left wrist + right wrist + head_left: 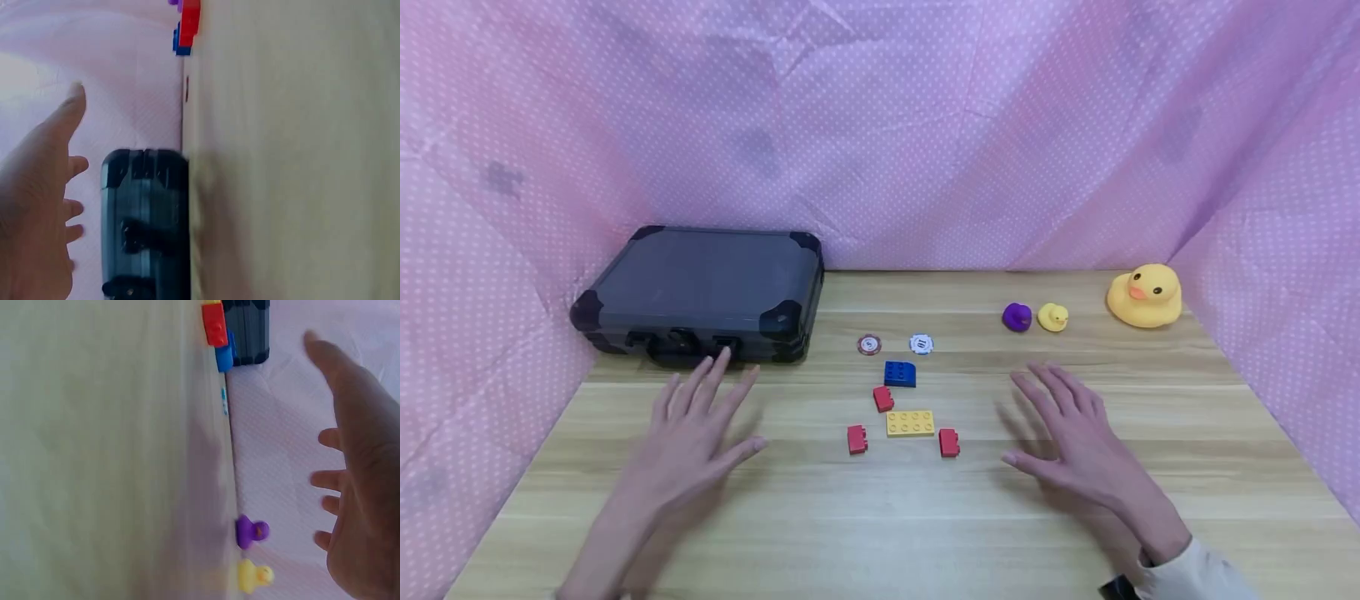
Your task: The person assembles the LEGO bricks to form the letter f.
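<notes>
Right now both hands hover flat, fingers spread, holding nothing: the left hand [696, 433] just in front of the dark case [700, 292] by the worktop's left edge, the right hand [1067, 437] beside the bricks [910, 422] mid-worktop. Lowering slowly would likely avoid scattering them.

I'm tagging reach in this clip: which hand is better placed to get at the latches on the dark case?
Left, probably. The left hand hovers open with its fingers right at the front of the closed dark hard-shell case. The right hand hovers open across the wooden table, beyond the plastic building bricks.
</notes>
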Motion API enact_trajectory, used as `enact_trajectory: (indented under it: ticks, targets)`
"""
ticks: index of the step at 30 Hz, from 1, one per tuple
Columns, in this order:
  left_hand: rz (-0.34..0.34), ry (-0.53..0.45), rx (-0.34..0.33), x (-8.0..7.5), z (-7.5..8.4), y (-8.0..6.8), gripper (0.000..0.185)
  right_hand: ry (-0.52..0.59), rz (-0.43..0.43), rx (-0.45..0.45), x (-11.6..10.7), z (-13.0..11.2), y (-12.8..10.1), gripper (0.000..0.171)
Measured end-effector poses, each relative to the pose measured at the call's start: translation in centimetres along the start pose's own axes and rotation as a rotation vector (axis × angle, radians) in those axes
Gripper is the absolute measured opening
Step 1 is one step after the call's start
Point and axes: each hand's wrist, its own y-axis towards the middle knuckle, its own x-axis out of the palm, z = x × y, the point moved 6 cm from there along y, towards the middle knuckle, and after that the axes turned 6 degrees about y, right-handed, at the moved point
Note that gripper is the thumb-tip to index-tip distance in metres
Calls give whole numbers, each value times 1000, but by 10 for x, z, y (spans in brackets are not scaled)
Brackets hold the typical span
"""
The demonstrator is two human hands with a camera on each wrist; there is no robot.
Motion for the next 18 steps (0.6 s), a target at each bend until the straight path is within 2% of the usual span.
enact_trajectory:
  ticks: [3, 7, 12, 15, 18]
  targets:
    - [-27, -85, 16, 9, 9, 5, 77, 95, -32, 12, 9, -3, 2, 86]
    - [-67, -190, 29, 23, 22, 13, 74, 232, -85, 78, 24, -7, 5, 65]
    - [-116, -341, 20, 40, 37, 25, 64, 346, -133, 126, 39, -13, 9, 53]
    - [-113, -398, 21, 48, 45, 31, 59, 385, -147, 129, 46, -17, 13, 51]
    - [-88, -405, 43, 53, 52, 35, 57, 406, -148, 126, 51, -20, 15, 48]
